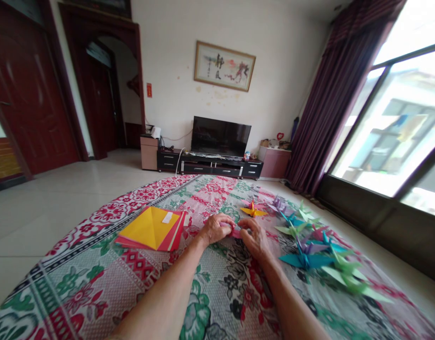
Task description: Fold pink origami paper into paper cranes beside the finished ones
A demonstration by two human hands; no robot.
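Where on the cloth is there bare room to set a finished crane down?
Bare cloth lies between the paper stack and the left hand, and in the near strip left of the forearms. Crowded: right of the right hand, where folded cranes cluster, running back to the yellow crane.
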